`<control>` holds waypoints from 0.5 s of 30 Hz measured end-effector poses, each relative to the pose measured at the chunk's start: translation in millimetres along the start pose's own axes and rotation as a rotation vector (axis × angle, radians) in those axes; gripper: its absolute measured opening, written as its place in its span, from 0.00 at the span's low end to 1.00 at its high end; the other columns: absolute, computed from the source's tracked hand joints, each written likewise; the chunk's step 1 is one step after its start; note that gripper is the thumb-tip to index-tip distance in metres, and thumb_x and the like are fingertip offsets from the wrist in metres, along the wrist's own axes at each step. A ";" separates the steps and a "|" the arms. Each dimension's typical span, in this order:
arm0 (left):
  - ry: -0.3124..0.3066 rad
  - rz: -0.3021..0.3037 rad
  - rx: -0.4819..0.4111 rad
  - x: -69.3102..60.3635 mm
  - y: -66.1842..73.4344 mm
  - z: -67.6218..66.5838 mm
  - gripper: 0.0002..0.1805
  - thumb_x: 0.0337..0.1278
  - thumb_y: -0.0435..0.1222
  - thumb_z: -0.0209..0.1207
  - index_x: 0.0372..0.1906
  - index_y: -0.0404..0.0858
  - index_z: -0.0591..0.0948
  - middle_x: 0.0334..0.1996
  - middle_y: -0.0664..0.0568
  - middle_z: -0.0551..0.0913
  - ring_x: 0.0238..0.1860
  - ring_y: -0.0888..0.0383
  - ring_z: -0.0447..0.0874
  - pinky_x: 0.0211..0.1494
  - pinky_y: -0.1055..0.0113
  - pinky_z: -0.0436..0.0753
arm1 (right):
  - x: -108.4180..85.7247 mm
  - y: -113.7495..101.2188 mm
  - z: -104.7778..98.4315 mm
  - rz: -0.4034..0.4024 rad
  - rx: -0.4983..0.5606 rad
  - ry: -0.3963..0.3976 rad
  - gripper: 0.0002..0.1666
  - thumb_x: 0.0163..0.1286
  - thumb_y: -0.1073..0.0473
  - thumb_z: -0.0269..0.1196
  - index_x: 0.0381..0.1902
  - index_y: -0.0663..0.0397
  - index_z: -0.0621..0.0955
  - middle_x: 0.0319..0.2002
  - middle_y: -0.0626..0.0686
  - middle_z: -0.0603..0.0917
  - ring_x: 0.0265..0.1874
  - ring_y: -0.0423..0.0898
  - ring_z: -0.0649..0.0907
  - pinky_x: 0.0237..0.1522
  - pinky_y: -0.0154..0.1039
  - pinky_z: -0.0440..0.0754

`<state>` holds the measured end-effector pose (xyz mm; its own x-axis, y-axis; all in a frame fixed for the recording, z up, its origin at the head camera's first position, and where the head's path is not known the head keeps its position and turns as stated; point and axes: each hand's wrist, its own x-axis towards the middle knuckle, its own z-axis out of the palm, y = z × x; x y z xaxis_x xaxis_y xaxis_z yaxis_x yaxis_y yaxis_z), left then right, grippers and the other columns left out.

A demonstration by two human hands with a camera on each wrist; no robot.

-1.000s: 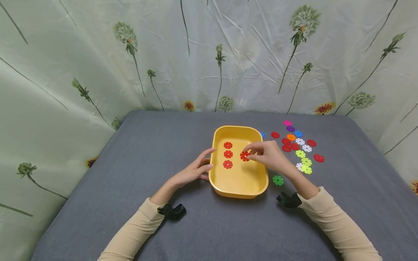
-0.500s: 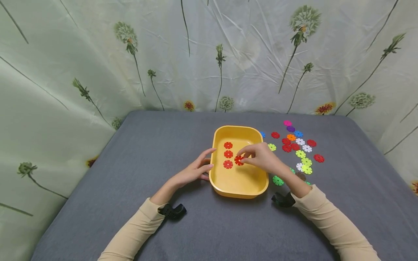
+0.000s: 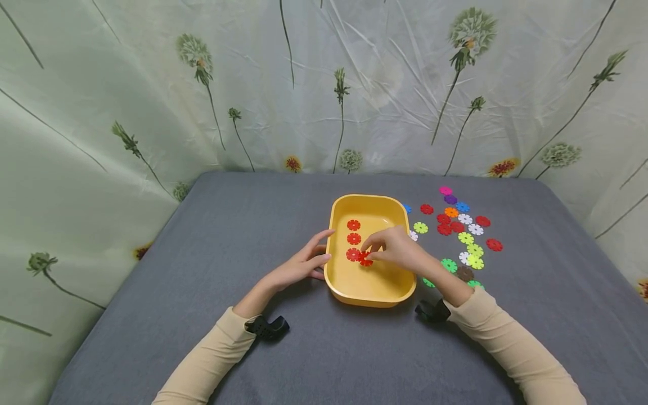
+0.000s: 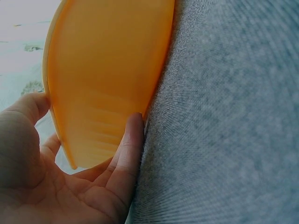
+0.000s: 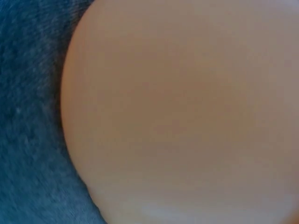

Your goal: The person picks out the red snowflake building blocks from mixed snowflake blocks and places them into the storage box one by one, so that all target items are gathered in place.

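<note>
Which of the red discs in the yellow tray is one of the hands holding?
The red disc pinched by the right hand, just right of the column's near end in the head view. The other three form that column, unheld.

The tub (image 3: 349,284) is yellow, the notched discs (image 3: 350,239) inside red; loose discs (image 3: 466,238) toward three o'clock include lime, white, purple. The counter (image 3: 253,225) is grey, the twelve-o'clock curtain (image 3: 405,84) dandelion-printed.
</note>
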<state>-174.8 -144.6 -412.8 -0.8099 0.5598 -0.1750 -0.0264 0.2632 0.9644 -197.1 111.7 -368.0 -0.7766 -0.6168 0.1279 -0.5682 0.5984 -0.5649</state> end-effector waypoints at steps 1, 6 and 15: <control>0.001 0.001 -0.001 0.0 0.2 0.0 0.32 0.70 0.41 0.46 0.71 0.62 0.47 0.69 0.39 0.57 0.62 0.43 0.71 0.52 0.56 0.83 | 0.9 -0.1 0.9 0.005 -0.003 -0.007 0.07 0.53 0.65 0.69 0.32 0.54 0.86 0.28 0.49 0.87 0.24 0.38 0.74 0.27 0.27 0.72; 0.000 -0.004 0.008 0.3 0.3 0.2 0.32 0.70 0.42 0.46 0.71 0.62 0.47 0.69 0.39 0.58 0.62 0.43 0.71 0.52 0.57 0.83 | 4.0 -1.0 5.1 0.022 -0.017 -0.042 0.07 0.54 0.66 0.69 0.32 0.53 0.87 0.25 0.48 0.87 0.24 0.38 0.77 0.27 0.27 0.74; 0.005 -0.006 0.014 -0.3 1.8 1.1 0.32 0.70 0.42 0.47 0.71 0.63 0.47 0.69 0.39 0.57 0.62 0.43 0.71 0.52 0.57 0.83 | 7.3 -6.6 11.5 0.066 -0.003 -0.118 0.07 0.54 0.65 0.69 0.34 0.54 0.87 0.25 0.48 0.87 0.24 0.37 0.78 0.27 0.27 0.75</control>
<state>-174.0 -143.5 -411.3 -0.8127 0.5542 -0.1802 -0.0235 0.2778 0.9604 -195.9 97.4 -372.7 -0.7753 -0.6315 -0.0063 -0.5178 0.6414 -0.5661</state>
